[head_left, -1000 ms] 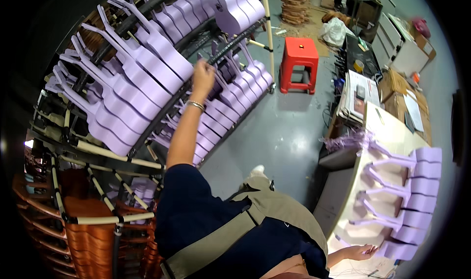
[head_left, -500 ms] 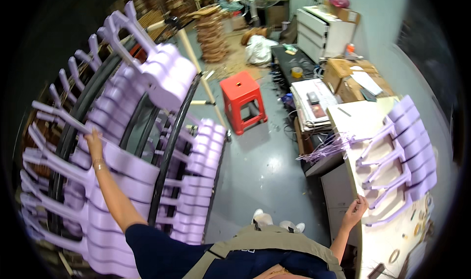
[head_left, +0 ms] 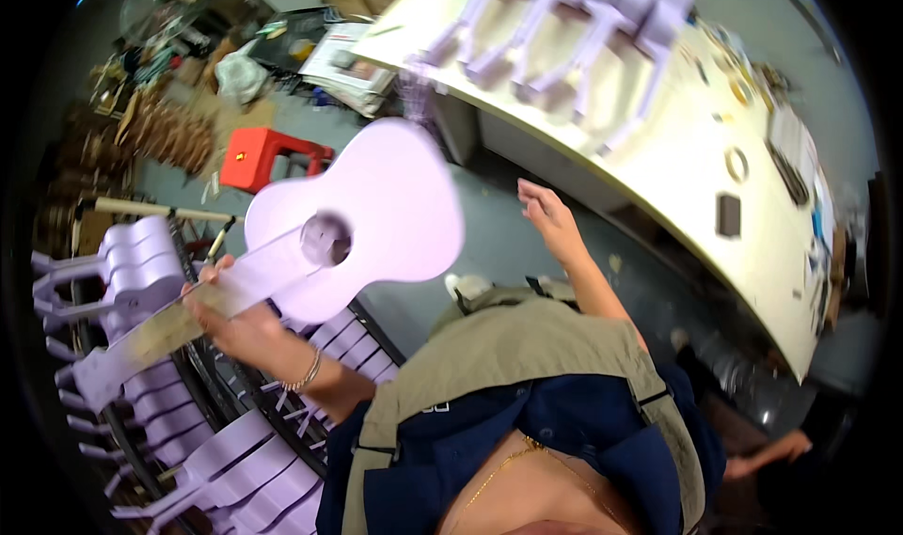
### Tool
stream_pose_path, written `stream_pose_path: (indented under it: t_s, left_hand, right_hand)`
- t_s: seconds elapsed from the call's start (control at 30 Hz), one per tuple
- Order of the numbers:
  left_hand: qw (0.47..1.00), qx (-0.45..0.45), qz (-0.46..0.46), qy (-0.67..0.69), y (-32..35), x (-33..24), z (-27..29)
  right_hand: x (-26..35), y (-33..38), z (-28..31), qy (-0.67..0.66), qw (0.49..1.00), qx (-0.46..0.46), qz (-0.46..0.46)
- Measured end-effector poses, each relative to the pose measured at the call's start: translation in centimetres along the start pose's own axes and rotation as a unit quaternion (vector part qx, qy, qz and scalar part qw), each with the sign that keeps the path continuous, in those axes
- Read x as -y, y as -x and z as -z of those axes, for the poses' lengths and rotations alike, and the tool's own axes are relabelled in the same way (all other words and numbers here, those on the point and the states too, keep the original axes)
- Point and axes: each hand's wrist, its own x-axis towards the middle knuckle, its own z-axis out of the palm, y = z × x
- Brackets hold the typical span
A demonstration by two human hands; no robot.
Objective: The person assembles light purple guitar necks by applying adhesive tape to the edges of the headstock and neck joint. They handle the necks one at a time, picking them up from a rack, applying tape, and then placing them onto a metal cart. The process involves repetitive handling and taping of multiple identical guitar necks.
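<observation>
My left hand [head_left: 235,323] is closed around the neck of a lilac ukulele [head_left: 395,206] without strings. Its front faces up, with the round sound hole showing and the body pointing to the upper right. The headstock reaches left over the rack. My right hand [head_left: 550,217] hangs in front of the workbench with its fingers stretched out, holding nothing. Several lilac ukuleles [head_left: 602,27] lie in a row at the far side of the bench, their necks toward me. Others [head_left: 235,469] hang packed together on a black rack [head_left: 141,460] at my left.
The pale workbench [head_left: 677,187] runs along the right, with tape rings [head_left: 736,165] and a dark block [head_left: 728,215] on it. A red stool [head_left: 252,159] stands on the floor beyond the ukulele. Another person's hand [head_left: 785,446] shows at the lower right.
My left hand has brought a ukulele off the rack and up in front of me. My view has turned right, toward the bench. My right hand has moved away from the bench edge.
</observation>
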Motion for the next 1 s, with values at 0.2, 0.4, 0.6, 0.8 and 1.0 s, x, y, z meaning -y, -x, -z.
stream_pose_path:
  t_s: [0.2, 0.4, 0.6, 0.8, 1.0]
  left_hand:
    - [0.978, -0.026, 0.175, 0.113, 10.6, 13.0, -18.9]
    - [0.966, 0.03, 0.256, 0.037, 18.0, 16.5, -29.1]
    - [0.962, 0.134, 0.231, -0.057, 21.4, 17.3, -33.5]
    - [0.953, 0.159, 0.241, -0.085, 22.7, 18.8, -35.0]
    - [0.94, 0.146, 0.306, -0.047, 20.4, 22.0, -32.9]
  right_hand:
    - [2.6, 4.6, 12.9, -0.388, 0.888, -0.194, -0.156]
    - [-1.2, 8.7, 23.5, -0.427, 0.872, -0.231, -0.061]
    - [-2.2, 9.5, 26.7, -0.443, 0.853, -0.264, -0.075]
    - [-2.2, 9.3, 28.4, -0.446, 0.848, -0.277, -0.076]
    - [-0.5, 8.9, 28.7, -0.402, 0.863, -0.297, -0.065]
